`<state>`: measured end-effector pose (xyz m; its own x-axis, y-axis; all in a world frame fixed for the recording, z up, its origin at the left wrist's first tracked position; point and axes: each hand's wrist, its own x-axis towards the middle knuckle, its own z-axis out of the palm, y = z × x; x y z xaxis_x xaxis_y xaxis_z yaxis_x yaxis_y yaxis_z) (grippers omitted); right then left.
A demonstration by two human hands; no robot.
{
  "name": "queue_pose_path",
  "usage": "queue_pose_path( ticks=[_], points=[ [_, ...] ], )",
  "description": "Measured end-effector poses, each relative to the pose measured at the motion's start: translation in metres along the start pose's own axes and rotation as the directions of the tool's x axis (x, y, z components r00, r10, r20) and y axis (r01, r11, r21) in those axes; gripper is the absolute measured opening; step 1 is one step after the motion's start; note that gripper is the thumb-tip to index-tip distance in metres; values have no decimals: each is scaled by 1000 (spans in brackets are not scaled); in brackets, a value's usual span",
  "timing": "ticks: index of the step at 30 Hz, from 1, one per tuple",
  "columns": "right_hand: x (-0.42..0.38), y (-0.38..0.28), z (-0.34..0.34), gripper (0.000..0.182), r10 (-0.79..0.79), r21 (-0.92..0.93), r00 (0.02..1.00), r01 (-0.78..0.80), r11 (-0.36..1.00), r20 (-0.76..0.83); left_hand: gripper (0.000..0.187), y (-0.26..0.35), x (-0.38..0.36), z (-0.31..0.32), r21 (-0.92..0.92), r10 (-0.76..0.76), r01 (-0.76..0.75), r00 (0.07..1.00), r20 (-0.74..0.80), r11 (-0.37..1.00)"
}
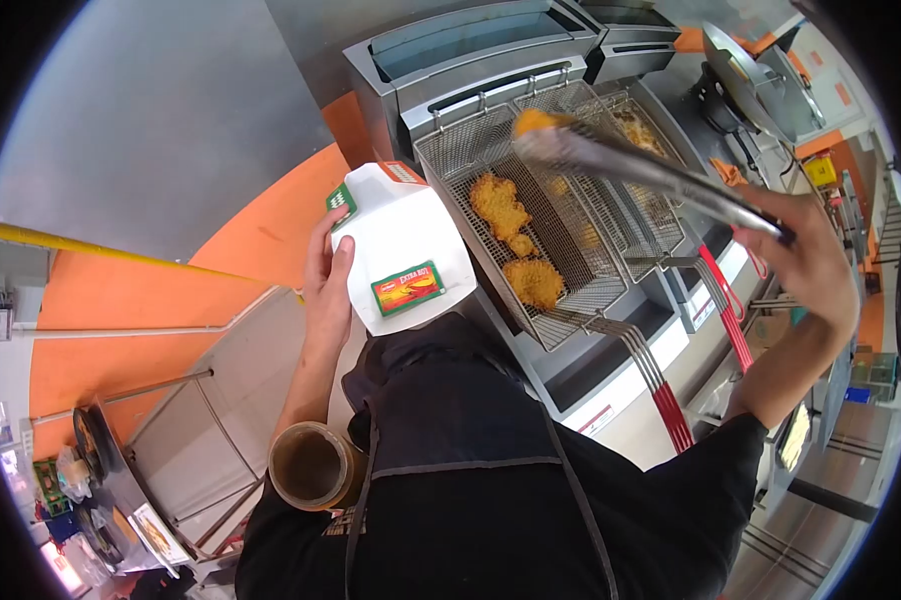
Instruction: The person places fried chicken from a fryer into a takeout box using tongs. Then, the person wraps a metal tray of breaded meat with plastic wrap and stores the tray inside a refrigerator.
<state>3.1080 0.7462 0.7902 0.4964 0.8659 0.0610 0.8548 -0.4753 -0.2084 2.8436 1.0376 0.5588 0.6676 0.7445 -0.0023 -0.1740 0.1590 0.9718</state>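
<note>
My left hand (329, 280) grips the side of an open white cardboard box (401, 235). Inside the box lies a sauce packet (408, 289) labelled "Extra Hot", and a green packet (341, 203) shows at its upper left edge. Metal tongs (671, 180) are closed in my right hand (806, 250) and reach left over the fryer. At their blurred tip is an orange-brown fried piece (541, 122), above the wire basket (601, 285). Golden fried pieces (501, 205) rest in that basket, right of the box.
A second basket (671, 235) with fried food stands to the right, and red basket handles (674, 415) stick out toward me. An open jar (316, 465) appears beside my left upper arm. Metal pans (746, 85) sit at the upper right. A wire rack (201, 430) stands at lower left.
</note>
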Motion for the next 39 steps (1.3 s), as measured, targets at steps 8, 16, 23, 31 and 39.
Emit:
queue_pose_path(
  ticks=[8,16,23,31,39],
  points=[
    [34,-94,28,36,-445,-197,866,488,850,228,37,1,-2,15,-73,-53,57,997,54,996],
    [33,-100,32,40,-407,-213,887,451,867,219,35,-6,-4,17,-229,-107,107,994,13,968],
    [-20,14,-29,41,69,-207,993,-86,975,-92,35,-10,0,21,-189,-78,71,997,-28,979],
    [-19,83,44,37,354,-366,887,-238,900,296,37,-6,5,25,-166,-75,83,996,53,983],
    [23,67,137,23,433,-521,797,-178,835,422,38,-5,0,19,-130,-64,69,997,45,989]
  ],
)
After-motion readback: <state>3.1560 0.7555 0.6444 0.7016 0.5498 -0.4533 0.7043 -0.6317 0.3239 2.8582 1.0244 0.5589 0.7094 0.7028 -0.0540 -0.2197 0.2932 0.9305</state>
